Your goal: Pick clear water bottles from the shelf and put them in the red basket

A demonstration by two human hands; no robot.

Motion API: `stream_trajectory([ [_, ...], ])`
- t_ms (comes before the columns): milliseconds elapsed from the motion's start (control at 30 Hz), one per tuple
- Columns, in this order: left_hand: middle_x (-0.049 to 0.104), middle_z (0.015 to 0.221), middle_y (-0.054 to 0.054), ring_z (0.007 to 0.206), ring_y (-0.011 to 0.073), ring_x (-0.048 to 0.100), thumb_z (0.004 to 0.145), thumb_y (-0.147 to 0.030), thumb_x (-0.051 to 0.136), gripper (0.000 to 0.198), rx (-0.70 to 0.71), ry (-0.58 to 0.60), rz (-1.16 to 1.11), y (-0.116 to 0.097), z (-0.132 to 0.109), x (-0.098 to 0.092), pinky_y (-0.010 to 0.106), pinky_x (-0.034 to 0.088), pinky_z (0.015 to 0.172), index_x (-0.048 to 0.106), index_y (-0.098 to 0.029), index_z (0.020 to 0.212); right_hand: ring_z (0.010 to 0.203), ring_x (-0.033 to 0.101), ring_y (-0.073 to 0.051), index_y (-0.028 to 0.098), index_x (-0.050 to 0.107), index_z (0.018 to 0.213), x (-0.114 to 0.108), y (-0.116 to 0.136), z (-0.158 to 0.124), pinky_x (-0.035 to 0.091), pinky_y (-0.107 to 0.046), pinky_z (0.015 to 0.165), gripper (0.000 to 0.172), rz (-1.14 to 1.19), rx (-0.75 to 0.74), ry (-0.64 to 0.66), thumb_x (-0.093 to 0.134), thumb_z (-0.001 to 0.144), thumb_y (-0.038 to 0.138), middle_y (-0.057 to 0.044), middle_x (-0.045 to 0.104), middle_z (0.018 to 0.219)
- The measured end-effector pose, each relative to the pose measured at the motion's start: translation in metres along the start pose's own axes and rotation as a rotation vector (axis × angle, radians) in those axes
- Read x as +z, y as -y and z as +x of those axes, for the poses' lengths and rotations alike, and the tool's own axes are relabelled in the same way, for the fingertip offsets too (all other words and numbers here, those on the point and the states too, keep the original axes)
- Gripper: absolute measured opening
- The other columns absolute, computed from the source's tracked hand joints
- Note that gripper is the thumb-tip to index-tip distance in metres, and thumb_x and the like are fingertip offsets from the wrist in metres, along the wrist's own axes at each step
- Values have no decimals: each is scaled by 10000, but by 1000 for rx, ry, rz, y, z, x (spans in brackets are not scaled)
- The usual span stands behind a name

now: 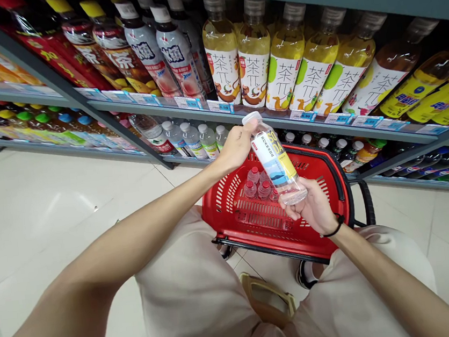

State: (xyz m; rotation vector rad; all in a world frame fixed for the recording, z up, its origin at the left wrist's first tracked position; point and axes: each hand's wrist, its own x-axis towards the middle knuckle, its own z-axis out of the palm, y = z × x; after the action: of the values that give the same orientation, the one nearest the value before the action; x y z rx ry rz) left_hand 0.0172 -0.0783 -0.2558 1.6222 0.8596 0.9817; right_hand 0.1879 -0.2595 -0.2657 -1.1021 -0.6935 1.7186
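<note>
A clear soda water bottle [275, 160] with a white cap and a blue, white and yellow label is held tilted between both hands. My left hand [238, 144] grips it near the cap, its fingers closed round the neck. Around the base, my right hand [313, 206] has its fingers curled under the bottle; a dark band circles that wrist. Directly beneath is a red shopping basket [225, 225] with slotted walls. Inside the basket stand several small clear bottles with red caps [250, 189], partly hidden by the held bottle.
Ahead, a grey shelf [153, 109] carries rows of tea bottles [255, 62] and silver-labelled bottles [176, 55]. Small water bottles [192, 139] stand on the low shelf. The basket's black handle [368, 203] sticks out at right. My knees flank the basket on the tiled floor [52, 220].
</note>
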Motion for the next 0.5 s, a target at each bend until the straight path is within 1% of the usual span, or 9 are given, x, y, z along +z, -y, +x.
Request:
stream_trajectory([
  [100,659,664,60,614,160,550,937,-860,387,789,21,0,41,-1,1,-1,308,432,636,668,-148,747,449,493,-129,134,703,932,1,0,0,310,-247,419,581,-7,5,-5,580,879,700,-87,693,708],
  [167,666,667,59,626,163,554,934,-863,381,792,18,13,49,-1,1,-2,306,437,642,673,-149,755,440,491,-125,133,702,933,1,0,0,308,-246,420,581,-6,3,-1,584,875,699,-85,695,710],
  [333,702,716,73,665,175,592,943,-840,383,779,-6,7,59,6,5,-4,312,472,682,691,-139,795,460,534,-145,143,697,923,2,1,-1,323,-251,423,517,18,-29,39,608,859,648,-74,698,727],
  [433,742,797,91,737,197,646,961,-810,375,755,-27,23,42,13,8,-4,326,510,730,715,-144,857,460,533,-145,139,702,918,2,0,0,364,-260,437,520,13,-40,49,616,844,646,-69,693,721],
  [500,763,841,100,774,208,673,967,-799,369,745,-37,37,38,17,9,-4,339,529,768,725,-150,886,462,527,-143,133,707,919,1,-1,0,369,-262,438,528,9,-37,46,616,841,648,-70,687,716],
])
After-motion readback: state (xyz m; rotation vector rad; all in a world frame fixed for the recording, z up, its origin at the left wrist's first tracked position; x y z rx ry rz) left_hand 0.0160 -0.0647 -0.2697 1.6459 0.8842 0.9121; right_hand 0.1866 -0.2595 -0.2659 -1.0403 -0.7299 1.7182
